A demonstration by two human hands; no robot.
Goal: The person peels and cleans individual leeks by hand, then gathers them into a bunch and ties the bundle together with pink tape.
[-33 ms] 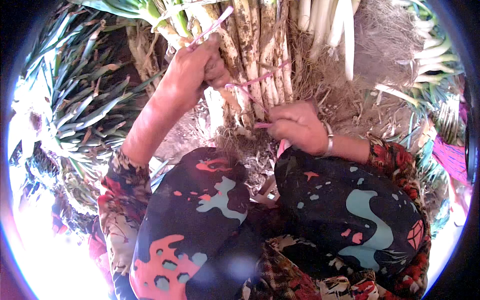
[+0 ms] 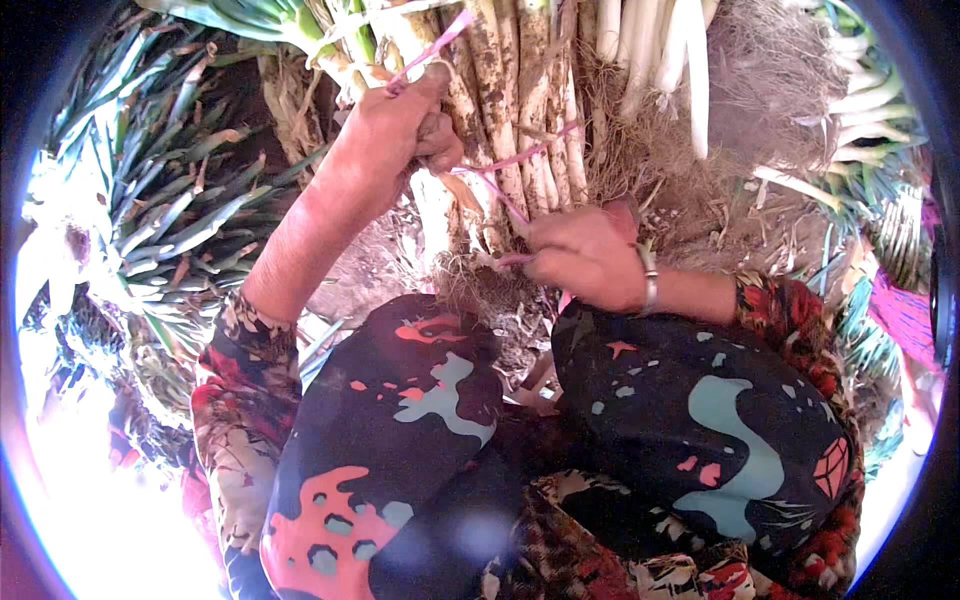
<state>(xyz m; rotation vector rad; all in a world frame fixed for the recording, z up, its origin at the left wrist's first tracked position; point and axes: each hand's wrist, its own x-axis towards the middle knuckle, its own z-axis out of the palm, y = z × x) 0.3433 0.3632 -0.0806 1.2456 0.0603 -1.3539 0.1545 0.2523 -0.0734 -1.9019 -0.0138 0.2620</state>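
Observation:
A bundle of muddy scallions [image 2: 520, 110] with pale stalks and hairy roots lies just beyond my knees. A thin pink string [image 2: 500, 165] runs around its stalks. My left hand [image 2: 400, 130] is closed on one end of the string, which sticks up past my fist at the bundle's left side. My right hand [image 2: 585, 255], with a metal bangle on the wrist, pinches the other end of the string low down by the roots.
A heap of green leaves [image 2: 170, 220] spreads at the left. Cleaner white scallions [image 2: 650, 50] lie at the top, with more bunches at the right [image 2: 860, 100]. Dry roots and straw cover the ground. My knees in dark patterned cloth [image 2: 400, 420] fill the lower middle.

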